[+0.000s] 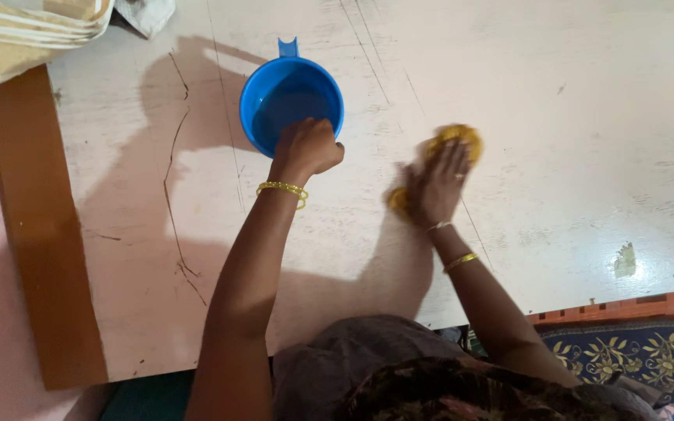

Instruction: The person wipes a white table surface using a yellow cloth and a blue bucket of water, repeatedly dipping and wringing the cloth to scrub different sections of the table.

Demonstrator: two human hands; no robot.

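Observation:
A round blue plastic mug (290,97) with a short handle stands on the worn white tabletop (555,117). My left hand (307,146) grips its near rim, fingers curled over the edge. To the right, my right hand (440,185) presses flat on a yellow cloth or sponge (459,137), which shows past the fingertips and under the wrist. The right hand is blurred by motion. Both wrists wear gold bangles.
A brown wooden edge (37,226) borders the table on the left. Striped fabric (29,27) lies at the top left corner. A dark patterned floral rug (633,355) and red-brown floor strip lie at the lower right. Cracks and scratches mark the tabletop.

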